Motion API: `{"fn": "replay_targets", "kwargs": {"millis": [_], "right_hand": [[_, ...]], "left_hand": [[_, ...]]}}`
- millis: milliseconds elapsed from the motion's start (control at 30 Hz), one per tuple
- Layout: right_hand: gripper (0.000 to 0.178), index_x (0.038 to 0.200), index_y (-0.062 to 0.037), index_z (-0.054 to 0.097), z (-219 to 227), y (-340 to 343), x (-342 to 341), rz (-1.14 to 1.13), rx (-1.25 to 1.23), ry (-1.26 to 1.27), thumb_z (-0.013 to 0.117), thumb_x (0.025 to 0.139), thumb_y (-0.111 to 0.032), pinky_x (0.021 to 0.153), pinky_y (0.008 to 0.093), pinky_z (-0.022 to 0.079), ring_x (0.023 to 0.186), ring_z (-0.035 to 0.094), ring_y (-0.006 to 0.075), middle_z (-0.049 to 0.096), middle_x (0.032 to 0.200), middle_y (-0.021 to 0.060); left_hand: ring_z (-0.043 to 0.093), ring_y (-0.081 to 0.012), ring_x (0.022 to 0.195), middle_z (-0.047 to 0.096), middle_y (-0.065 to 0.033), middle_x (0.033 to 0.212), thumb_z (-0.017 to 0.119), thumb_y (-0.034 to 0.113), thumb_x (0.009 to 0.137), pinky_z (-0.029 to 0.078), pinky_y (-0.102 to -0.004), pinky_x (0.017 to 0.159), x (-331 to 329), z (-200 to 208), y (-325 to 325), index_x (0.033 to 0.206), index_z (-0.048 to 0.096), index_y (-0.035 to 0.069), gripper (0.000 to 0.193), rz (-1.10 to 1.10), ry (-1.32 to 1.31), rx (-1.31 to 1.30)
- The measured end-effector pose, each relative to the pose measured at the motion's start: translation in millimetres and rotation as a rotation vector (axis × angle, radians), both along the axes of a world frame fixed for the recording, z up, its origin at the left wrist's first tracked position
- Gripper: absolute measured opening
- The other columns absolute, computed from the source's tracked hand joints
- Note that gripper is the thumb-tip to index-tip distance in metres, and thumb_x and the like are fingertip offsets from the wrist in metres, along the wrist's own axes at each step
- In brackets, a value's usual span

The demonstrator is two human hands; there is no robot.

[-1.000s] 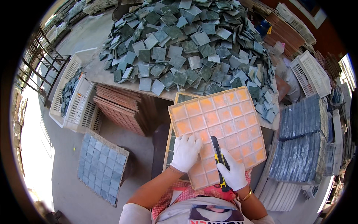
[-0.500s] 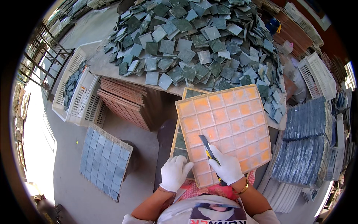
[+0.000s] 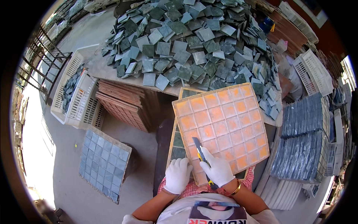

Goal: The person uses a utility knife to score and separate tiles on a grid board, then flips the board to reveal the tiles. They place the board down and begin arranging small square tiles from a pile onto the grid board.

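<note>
One utility knife (image 3: pixel 200 154) slants in the right hand (image 3: pixel 217 170), blade (image 3: pixel 196 143) up-left.

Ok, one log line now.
left white-gloved hand: beside square orange gridded panel | right white-gloved hand: holds black-yellow knife | beyond: square green tiles

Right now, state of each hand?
Left hand: curled beside the orange tray; whether it holds anything can't be told.
Right hand: closed around the knife.

A square, orange-stained grid tray (image 3: pixel 233 128) is laid askew over a yellow-rimmed tray (image 3: pixel 171 147) of dark green tiles (image 3: pixel 178 139), and a black-and-yellow knife (image 3: pixel 198 148) is held, pointed away from the body, over the grid tray's near left part.
</note>
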State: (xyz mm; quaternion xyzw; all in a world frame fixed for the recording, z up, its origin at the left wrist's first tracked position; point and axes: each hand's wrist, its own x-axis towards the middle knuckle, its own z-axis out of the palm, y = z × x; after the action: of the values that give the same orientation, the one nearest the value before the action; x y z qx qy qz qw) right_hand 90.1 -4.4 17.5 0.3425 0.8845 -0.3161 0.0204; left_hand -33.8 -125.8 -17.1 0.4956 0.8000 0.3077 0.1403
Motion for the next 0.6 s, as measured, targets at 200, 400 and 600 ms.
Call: {"fn": "replay_targets", "kwargs": {"millis": [200, 400, 600], "right_hand": [[0.055, 0.138, -0.0139, 0.041, -7.6, -7.1, 14.1, -0.063, -0.002, 0.102, 0.058, 0.088, -0.029, 0.053, 0.0481, 0.046, 0.06, 0.061, 0.036, 0.062, 0.07, 0.0179], [0.056, 0.139, -0.016, 0.041, -4.0, -8.3, 3.7, -0.019, 0.089, 0.025, 0.059, 0.088, -0.03, 0.051, 0.0459, 0.047, 0.057, 0.06, 0.0348, 0.061, 0.067, 0.0165], [0.057, 0.14, -0.0159, 0.04, -12.2, -16.3, 10.8, -0.042, -0.033, 0.146, 0.059, 0.088, -0.029, 0.052, 0.0465, 0.047, 0.058, 0.061, 0.035, 0.062, 0.068, 0.0178]], "left_hand": [[0.056, -0.0333, 0.078, 0.058, -0.0127, 0.081, 0.068, 0.013, 0.077, 0.046, -0.0426, 0.068, -1.9, -0.4, -0.4, 0.091, 0.056, 0.006, 0.02, -0.013, -0.012, 0.03], [0.056, -0.0329, 0.078, 0.058, -0.0126, 0.081, 0.068, 0.013, 0.076, 0.046, -0.0423, 0.068, -0.5, -3.6, -1.7, 0.09, 0.056, 0.006, 0.02, 0.003, 0.004, 0.025], [0.056, -0.0329, 0.077, 0.058, -0.0129, 0.08, 0.068, 0.012, 0.076, 0.046, -0.0425, 0.068, -0.4, -2.5, -2.6, 0.09, 0.057, 0.006, 0.019, -0.002, -0.007, 0.012]]}}
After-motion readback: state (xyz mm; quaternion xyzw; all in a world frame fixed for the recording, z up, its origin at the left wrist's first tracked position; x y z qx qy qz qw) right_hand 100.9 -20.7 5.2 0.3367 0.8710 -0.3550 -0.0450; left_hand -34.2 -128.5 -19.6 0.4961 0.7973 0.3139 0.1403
